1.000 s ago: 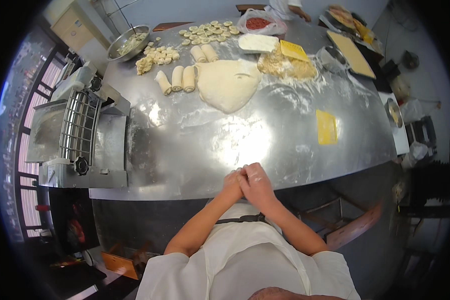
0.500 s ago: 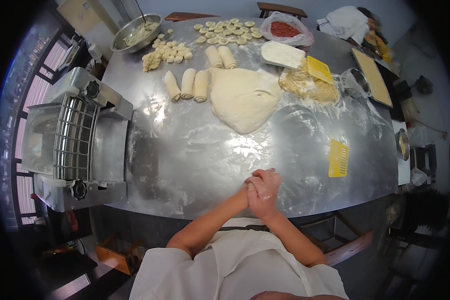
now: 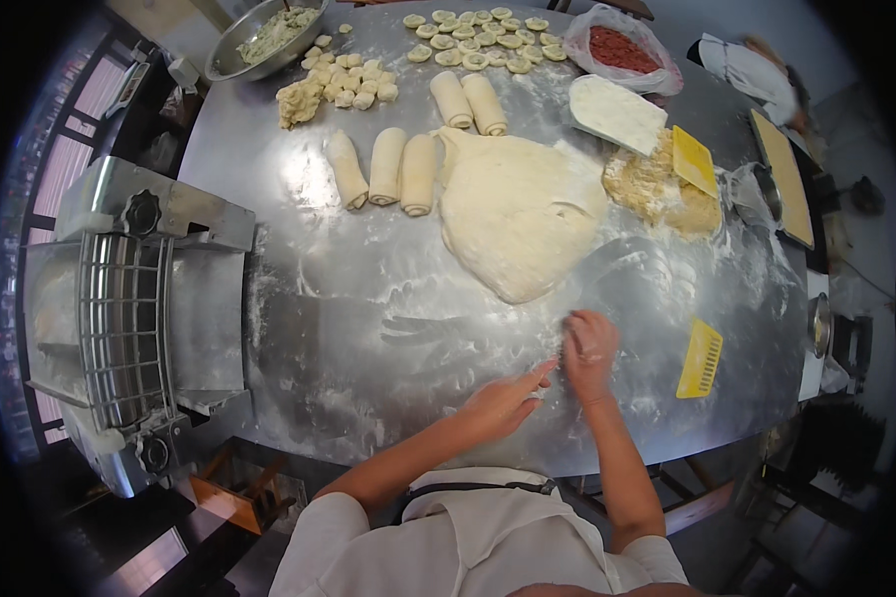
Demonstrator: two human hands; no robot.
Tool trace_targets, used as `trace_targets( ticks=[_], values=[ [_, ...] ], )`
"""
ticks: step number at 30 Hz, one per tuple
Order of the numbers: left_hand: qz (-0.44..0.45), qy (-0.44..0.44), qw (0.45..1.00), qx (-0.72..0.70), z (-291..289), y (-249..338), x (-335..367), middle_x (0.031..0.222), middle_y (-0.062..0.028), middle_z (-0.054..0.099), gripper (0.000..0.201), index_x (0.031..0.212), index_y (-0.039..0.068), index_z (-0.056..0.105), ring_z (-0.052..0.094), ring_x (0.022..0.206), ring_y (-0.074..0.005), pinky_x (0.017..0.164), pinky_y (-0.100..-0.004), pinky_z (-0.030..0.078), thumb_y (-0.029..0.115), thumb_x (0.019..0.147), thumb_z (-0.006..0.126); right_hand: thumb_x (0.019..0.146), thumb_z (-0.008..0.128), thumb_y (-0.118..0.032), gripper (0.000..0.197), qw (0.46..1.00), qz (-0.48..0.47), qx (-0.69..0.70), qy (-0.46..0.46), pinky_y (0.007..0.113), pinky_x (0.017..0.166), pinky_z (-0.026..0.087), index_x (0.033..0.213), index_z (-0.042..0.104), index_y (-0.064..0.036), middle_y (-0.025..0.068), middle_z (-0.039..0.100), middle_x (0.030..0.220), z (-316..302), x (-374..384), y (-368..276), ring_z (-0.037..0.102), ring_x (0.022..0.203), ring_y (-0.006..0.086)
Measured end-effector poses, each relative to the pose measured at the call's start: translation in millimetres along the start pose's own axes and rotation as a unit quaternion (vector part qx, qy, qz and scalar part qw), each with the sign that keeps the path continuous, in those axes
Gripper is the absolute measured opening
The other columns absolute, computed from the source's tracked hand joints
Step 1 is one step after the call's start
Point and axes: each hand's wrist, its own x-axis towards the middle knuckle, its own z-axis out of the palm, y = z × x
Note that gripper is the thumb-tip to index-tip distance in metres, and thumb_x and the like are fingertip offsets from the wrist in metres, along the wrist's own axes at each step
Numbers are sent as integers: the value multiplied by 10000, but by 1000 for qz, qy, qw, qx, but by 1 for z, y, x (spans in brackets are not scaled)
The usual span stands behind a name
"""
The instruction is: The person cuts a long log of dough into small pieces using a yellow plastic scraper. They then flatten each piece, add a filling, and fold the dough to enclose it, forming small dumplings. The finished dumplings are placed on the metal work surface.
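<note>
My left hand [image 3: 506, 406] is stretched out low over the near part of the steel table, its fingers pointing toward my right hand and holding nothing. My right hand [image 3: 589, 350] is curled closed just beside those fingertips, with flour on its skin and nothing seen in it. A small gap shows between the hands. Beyond them lies a large flat sheet of dough [image 3: 518, 214], its near tip not far from my right hand. Rolled dough logs [image 3: 418, 174] rest along the sheet's left and far sides.
A steel roller machine [image 3: 119, 328] borders the table's left. A yellow comb scraper [image 3: 700, 360] lies at right, crumbly dough [image 3: 657, 189] with a yellow scraper [image 3: 695, 161] beyond. Farther back are dough pieces [image 3: 348, 78], a filling bowl [image 3: 269, 40], a red-filled bag [image 3: 622, 50] and another person [image 3: 752, 70].
My hands were clasped together; now they are apart, the right one farther forward and to the right. The view has shifted, so table things sit differently in it.
</note>
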Motion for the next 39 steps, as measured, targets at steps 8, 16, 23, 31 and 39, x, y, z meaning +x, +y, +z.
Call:
trace_targets(
  ticks=[8, 16, 23, 31, 39],
  values=[
    [-19, 518, 855, -7, -197, -57, 41, 1169, -134, 662, 402, 1373, -6, 518, 613, 1066, -206, 917, -350, 504, 177, 1021, 579, 884, 589, -27, 430, 993, 29, -109, 33, 501, 1027, 383, 1313, 590, -43, 170, 564, 1317, 7, 1, 23, 524, 1187, 386],
    [-302, 539, 743, 259, -366, -94, 134, 1323, -309, 497, 766, 1321, -100, 480, 523, 1225, -448, 1013, -514, 462, 469, 871, 725, 890, 598, -28, 431, 994, 19, -97, 42, 489, 1026, 380, 1320, 592, -57, 155, 568, 1329, 12, 2, 30, 522, 1192, 370],
    [-194, 534, 823, 5, -394, -144, 134, 1199, -220, 596, 633, 1274, -77, 561, 629, 1047, -352, 878, -453, 547, 350, 863, 784, 879, 596, -7, 433, 995, 25, -96, 30, 482, 1027, 391, 1310, 596, -48, 165, 574, 1320, 9, 6, 26, 528, 1180, 375],
    [-103, 419, 821, -374, -434, -131, 83, 1060, -67, 653, 445, 1304, 7, 592, 637, 875, -204, 759, -371, 561, 263, 962, 717, 880, 604, -18, 419, 993, 38, -106, 39, 478, 1014, 398, 1296, 609, -73, 142, 577, 1314, 10, 2, 28, 532, 1170, 360],
    [-75, 517, 716, 463, -345, -92, 97, 1456, -291, 470, 658, 1424, -27, 468, 462, 1335, -436, 1123, -509, 354, 306, 918, 725, 859, 623, -22, 396, 992, 30, -110, 60, 470, 1014, 400, 1250, 632, -88, 117, 598, 1297, 11, 4, 28, 551, 1161, 345]
  ],
)
